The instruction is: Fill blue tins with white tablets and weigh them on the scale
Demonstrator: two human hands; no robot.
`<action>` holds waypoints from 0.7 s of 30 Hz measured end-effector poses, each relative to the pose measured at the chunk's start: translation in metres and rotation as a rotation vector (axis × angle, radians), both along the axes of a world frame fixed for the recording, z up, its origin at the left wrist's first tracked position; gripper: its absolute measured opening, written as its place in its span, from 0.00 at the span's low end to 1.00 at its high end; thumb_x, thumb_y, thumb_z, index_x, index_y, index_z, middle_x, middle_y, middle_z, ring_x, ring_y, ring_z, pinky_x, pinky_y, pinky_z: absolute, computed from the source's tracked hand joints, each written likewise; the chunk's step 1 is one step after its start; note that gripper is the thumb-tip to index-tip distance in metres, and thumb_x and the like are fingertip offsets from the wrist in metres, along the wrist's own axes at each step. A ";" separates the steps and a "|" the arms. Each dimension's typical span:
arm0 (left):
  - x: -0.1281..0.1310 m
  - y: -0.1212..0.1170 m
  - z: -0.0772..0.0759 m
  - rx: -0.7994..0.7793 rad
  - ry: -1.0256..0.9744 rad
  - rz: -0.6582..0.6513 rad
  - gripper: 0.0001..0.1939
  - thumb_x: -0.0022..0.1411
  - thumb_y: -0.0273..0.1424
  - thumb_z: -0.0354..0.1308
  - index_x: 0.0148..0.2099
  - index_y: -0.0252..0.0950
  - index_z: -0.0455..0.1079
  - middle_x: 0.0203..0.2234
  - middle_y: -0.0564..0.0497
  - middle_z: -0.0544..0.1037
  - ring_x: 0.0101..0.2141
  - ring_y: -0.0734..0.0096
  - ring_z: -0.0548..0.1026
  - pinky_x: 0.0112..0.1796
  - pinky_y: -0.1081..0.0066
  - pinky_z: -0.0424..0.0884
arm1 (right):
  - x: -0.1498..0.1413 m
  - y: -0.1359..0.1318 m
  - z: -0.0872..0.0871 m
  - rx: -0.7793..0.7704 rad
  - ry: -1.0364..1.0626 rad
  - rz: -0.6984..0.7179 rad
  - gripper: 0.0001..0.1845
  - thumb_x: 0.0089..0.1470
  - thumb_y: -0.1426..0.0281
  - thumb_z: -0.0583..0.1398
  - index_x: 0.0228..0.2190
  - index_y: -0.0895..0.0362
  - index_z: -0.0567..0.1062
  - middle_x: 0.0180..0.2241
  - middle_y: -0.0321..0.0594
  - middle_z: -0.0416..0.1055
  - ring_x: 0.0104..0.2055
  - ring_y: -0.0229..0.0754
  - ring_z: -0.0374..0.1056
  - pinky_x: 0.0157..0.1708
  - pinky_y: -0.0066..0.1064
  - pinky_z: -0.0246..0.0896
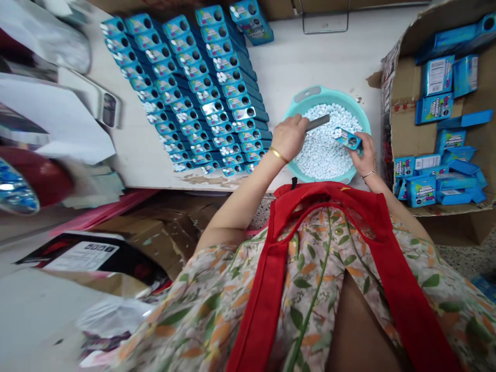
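A turquoise plastic basin holds many small white candies. My left hand is closed around a narrow grey tool that points right over the candies; its exact kind does not show. Over the basin's right side, my right hand grips a small blue candy box. White candies show at the left end of its top, and a dark round hole is at the right.
Rows of upright blue boxes stand to the left of the basin, with a separate box behind. On the right, a cardboard carton holds several loose blue boxes. A red container is at far left.
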State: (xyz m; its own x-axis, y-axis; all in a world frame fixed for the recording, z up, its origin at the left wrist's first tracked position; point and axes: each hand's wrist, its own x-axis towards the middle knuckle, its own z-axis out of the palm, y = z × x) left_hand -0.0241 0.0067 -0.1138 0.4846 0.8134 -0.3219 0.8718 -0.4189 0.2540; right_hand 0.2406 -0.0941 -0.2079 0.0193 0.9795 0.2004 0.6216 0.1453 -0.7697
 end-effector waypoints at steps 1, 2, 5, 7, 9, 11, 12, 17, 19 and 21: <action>0.000 0.000 -0.023 -0.049 0.008 -0.008 0.16 0.74 0.27 0.44 0.57 0.37 0.69 0.52 0.38 0.75 0.50 0.56 0.73 0.48 0.58 0.70 | 0.001 0.001 0.002 -0.007 0.008 -0.018 0.24 0.63 0.53 0.61 0.55 0.50 0.69 0.52 0.47 0.74 0.56 0.54 0.72 0.60 0.58 0.69; 0.003 -0.002 -0.044 -0.102 0.016 -0.022 0.17 0.74 0.26 0.42 0.57 0.35 0.69 0.52 0.36 0.75 0.50 0.54 0.72 0.49 0.57 0.70 | 0.003 0.002 0.004 -0.013 0.021 -0.031 0.24 0.63 0.52 0.61 0.55 0.51 0.69 0.51 0.47 0.74 0.55 0.54 0.73 0.59 0.57 0.70; 0.024 -0.024 -0.085 -0.228 -0.008 -0.113 0.20 0.73 0.22 0.41 0.59 0.32 0.69 0.53 0.35 0.75 0.52 0.53 0.72 0.49 0.58 0.69 | 0.005 0.006 0.008 -0.049 0.067 -0.060 0.27 0.61 0.50 0.62 0.55 0.51 0.68 0.51 0.47 0.74 0.55 0.54 0.73 0.59 0.57 0.70; 0.040 -0.044 -0.095 -0.306 -0.078 -0.210 0.21 0.72 0.21 0.41 0.60 0.30 0.68 0.54 0.35 0.75 0.53 0.54 0.72 0.50 0.59 0.68 | 0.007 0.007 0.008 -0.082 0.083 -0.082 0.29 0.60 0.48 0.62 0.55 0.51 0.68 0.51 0.47 0.73 0.55 0.54 0.73 0.59 0.58 0.69; 0.049 -0.061 -0.098 -0.373 -0.164 -0.267 0.21 0.71 0.21 0.42 0.60 0.29 0.68 0.55 0.34 0.74 0.54 0.54 0.72 0.52 0.60 0.68 | 0.008 0.009 0.007 -0.093 0.092 -0.099 0.31 0.59 0.46 0.62 0.55 0.51 0.68 0.51 0.47 0.73 0.55 0.54 0.72 0.59 0.59 0.69; 0.050 -0.071 -0.099 -0.448 -0.253 -0.250 0.19 0.70 0.22 0.47 0.60 0.28 0.67 0.56 0.34 0.74 0.55 0.55 0.72 0.54 0.61 0.67 | 0.009 0.010 0.005 -0.084 0.103 -0.105 0.31 0.59 0.45 0.62 0.55 0.51 0.68 0.52 0.46 0.72 0.56 0.54 0.72 0.59 0.59 0.69; 0.047 -0.073 -0.099 -0.489 -0.303 -0.228 0.19 0.70 0.24 0.49 0.60 0.27 0.67 0.56 0.33 0.75 0.55 0.56 0.73 0.55 0.62 0.67 | 0.010 0.010 0.005 -0.080 0.108 -0.105 0.31 0.59 0.45 0.62 0.55 0.50 0.68 0.52 0.46 0.72 0.56 0.53 0.72 0.59 0.59 0.69; 0.011 -0.062 -0.086 -0.554 -0.566 -0.190 0.19 0.71 0.36 0.53 0.58 0.30 0.68 0.52 0.36 0.78 0.50 0.59 0.76 0.52 0.63 0.70 | 0.011 0.012 0.006 -0.073 0.105 -0.109 0.31 0.59 0.46 0.63 0.55 0.51 0.67 0.51 0.45 0.72 0.55 0.52 0.72 0.58 0.57 0.70; -0.005 -0.053 -0.066 -0.495 -0.627 -0.217 0.19 0.72 0.40 0.52 0.57 0.33 0.68 0.50 0.38 0.78 0.49 0.59 0.76 0.51 0.63 0.71 | 0.011 0.012 0.007 -0.067 0.094 -0.096 0.30 0.60 0.47 0.62 0.55 0.51 0.68 0.51 0.46 0.73 0.54 0.53 0.72 0.58 0.57 0.70; -0.017 -0.040 -0.038 -0.412 -0.634 -0.245 0.19 0.73 0.41 0.51 0.57 0.34 0.69 0.50 0.39 0.78 0.48 0.60 0.76 0.51 0.63 0.71 | 0.010 0.011 0.008 -0.061 0.082 -0.063 0.28 0.60 0.49 0.62 0.54 0.51 0.68 0.51 0.46 0.73 0.55 0.53 0.72 0.58 0.58 0.70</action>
